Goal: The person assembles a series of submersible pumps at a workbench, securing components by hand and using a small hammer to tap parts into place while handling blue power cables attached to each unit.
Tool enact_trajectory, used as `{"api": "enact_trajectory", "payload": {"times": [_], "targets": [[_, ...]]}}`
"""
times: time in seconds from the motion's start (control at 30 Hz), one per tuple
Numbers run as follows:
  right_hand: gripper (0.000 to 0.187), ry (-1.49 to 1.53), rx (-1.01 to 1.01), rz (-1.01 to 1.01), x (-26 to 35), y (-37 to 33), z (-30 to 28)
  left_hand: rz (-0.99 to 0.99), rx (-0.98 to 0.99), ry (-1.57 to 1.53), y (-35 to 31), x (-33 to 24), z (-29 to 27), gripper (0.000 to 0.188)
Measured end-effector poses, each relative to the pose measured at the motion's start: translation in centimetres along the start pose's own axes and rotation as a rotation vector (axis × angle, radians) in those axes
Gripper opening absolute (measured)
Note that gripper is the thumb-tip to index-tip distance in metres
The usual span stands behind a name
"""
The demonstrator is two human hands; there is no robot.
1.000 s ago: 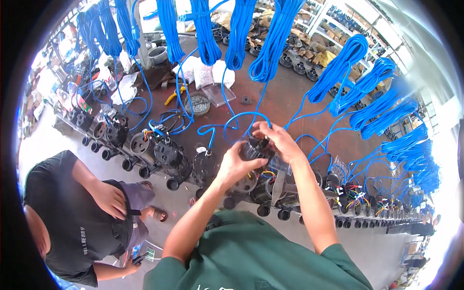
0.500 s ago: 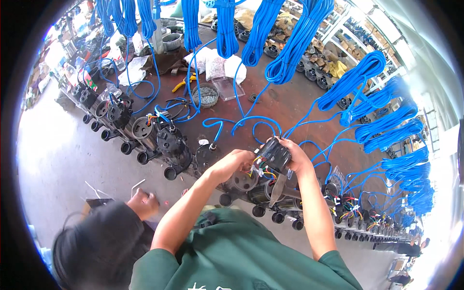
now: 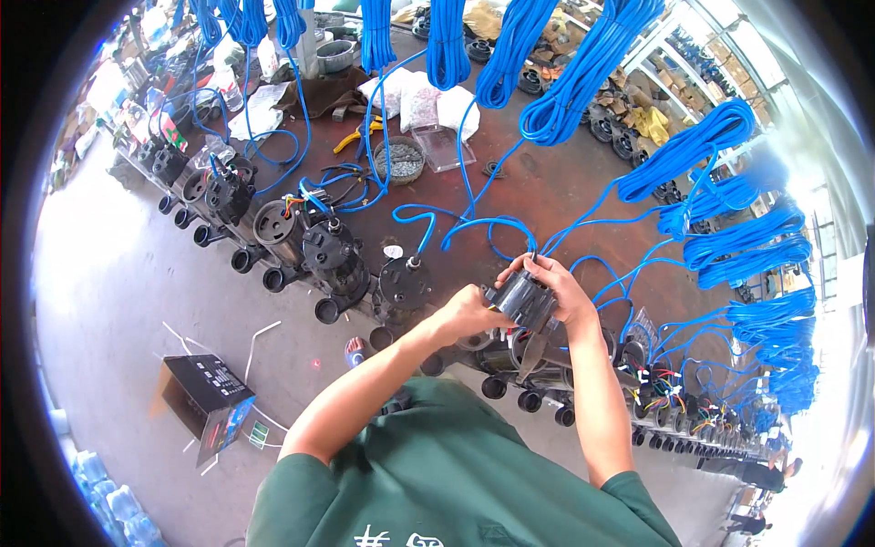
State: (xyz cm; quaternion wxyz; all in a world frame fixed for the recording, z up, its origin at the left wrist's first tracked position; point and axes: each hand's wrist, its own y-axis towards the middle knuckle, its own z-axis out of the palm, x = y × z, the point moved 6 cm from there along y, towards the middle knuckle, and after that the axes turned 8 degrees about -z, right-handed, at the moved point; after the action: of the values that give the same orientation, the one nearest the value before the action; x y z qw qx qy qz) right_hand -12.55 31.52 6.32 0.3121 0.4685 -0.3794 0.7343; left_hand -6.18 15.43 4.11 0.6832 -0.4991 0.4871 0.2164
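Observation:
My right hand (image 3: 563, 290) grips a black cap-like pump cover (image 3: 525, 301) from its right and upper side, with the cover tilted. A blue cable runs into its top. My left hand (image 3: 467, 315) is closed at the cover's lower left edge; its fingertips are tucked beneath, so whatever they pinch is hidden. White wire connectors (image 3: 510, 334) show just under the cover. Below it lies an open motor housing (image 3: 476, 343), partly covered by my left hand. A flat metal blade-like tool (image 3: 532, 356) rests by the neighbouring housing.
Motors with black covers (image 3: 330, 260) line the bench edge to the left; others with coloured wires (image 3: 658, 390) stand to the right. Blue cable coils (image 3: 583, 77) hang over the brown bench (image 3: 565, 187). Pliers (image 3: 357, 135) lie by a bowl (image 3: 399, 160). A box (image 3: 205, 397) stands on the floor.
The cover has tipped lower over the housing, hiding most of the coloured wires. My left hand has moved in against its edge. The co-worker at lower left has gone from view.

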Motion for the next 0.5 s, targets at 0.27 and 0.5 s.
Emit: {"api": "enact_trajectory", "payload": {"times": [0.27,0.5], "targets": [[0.026,-0.088,-0.221,0.004,-1.9,-0.7,-0.4,0.116,-0.599,0.694,0.4,1.9,0.6,0.035],[0.022,-0.294,-0.279,-0.098,-3.5,-0.5,0.4,0.576,-0.654,0.656,-0.8,5.3,2.0,0.053]]}}
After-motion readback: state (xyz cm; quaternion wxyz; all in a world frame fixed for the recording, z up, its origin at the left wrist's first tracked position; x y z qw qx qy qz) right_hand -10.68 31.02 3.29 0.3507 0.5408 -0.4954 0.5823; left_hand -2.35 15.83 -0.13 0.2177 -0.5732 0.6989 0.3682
